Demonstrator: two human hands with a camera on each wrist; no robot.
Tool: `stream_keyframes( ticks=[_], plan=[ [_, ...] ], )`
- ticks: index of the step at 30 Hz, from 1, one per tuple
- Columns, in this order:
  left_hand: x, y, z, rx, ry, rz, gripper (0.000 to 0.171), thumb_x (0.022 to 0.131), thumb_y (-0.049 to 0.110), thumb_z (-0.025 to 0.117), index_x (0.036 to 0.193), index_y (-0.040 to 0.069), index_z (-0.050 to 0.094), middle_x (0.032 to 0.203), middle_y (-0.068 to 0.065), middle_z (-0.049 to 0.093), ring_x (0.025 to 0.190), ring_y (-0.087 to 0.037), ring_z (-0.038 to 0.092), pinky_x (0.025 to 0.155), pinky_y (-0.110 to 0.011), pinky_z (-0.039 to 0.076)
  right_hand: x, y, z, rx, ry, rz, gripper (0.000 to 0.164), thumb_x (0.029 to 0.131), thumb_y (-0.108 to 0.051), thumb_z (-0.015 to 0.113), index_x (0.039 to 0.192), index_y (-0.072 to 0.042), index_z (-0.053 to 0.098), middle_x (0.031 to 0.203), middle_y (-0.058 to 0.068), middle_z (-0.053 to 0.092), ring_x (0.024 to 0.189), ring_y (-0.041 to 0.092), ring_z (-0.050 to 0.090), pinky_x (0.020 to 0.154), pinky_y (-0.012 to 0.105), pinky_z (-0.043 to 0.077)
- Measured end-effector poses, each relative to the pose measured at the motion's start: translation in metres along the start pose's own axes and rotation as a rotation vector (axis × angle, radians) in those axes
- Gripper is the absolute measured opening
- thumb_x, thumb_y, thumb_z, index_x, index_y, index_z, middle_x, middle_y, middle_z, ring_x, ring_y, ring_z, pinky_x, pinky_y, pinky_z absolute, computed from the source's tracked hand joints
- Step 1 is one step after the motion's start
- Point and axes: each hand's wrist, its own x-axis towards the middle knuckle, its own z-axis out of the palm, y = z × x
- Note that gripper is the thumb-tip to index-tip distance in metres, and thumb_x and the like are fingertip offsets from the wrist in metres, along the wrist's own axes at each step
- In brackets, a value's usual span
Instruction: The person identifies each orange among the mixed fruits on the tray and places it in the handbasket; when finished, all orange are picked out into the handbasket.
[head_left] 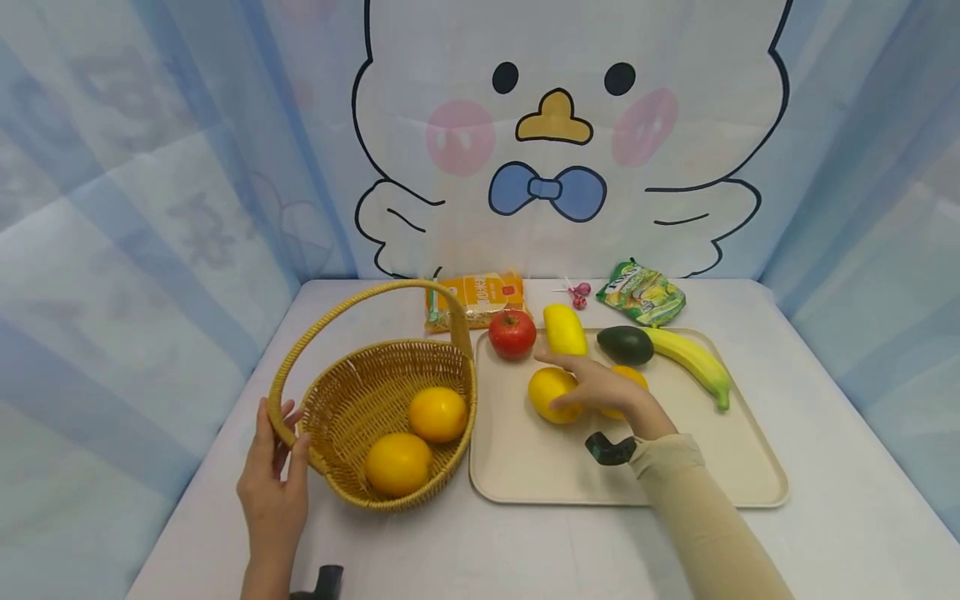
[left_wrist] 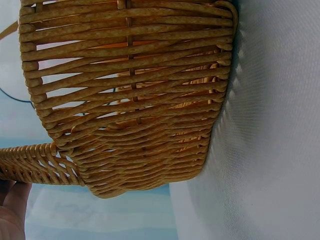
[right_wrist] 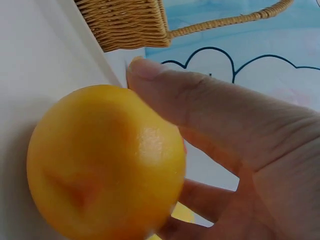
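Yellow-orange fruit (head_left: pixel 547 388) sits beside spread fingers (head_left: pixel 566 362) of the right hand (head_left: pixel 606 387), left hand (head_left: pixel 274 487) gripping basket handle (head_left: pixel 405 284).

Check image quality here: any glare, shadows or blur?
Right wrist: a pale glare patch on the close yellow-orange fruit, its surface slightly soft; left wrist: the basket's weave looks fairly crisp, a soft shadow beside it on the white table; head: lighting fairly even, the left curtain's print blurry.

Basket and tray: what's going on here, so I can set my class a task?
A person's left hand holds the basket by its handle; two oranges sit inside. The right hand reaches over a third orange on the tray. An apple and banana lie there too.
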Motion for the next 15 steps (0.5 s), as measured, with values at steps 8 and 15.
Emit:
stream_keyframes(
  ticks=[8, 15],
  plan=[
    [0.0002, -0.0013, 0.0009, -0.002, 0.011, 0.027, 0.074, 0.082, -0.013, 0.061, 0.147, 0.007, 0.031, 0.124, -0.024, 0.059, 0.113, 0.014, 0.05, 0.093, 0.0, 0.04, 0.0039, 0.0094, 0.0075, -0.032, -0.013, 0.02, 0.076, 0.078, -0.023, 0.075, 0.144, -0.031, 0.038, 0.148, 0.004, 0.038, 0.126, 0.031, 0.036, 0.11, 0.061, 0.029],
    [-0.0003, -0.0019, 0.0008, 0.007, 0.005, 0.008, 0.076, 0.082, -0.014, 0.061, 0.148, 0.009, 0.03, 0.126, -0.023, 0.058, 0.113, 0.015, 0.05, 0.093, 0.0, 0.04, 0.0051, 0.0092, 0.0077, -0.042, -0.005, -0.004, 0.076, 0.077, -0.021, 0.075, 0.144, -0.028, 0.039, 0.145, 0.005, 0.041, 0.123, 0.031, 0.038, 0.108, 0.06, 0.032]
  ],
)
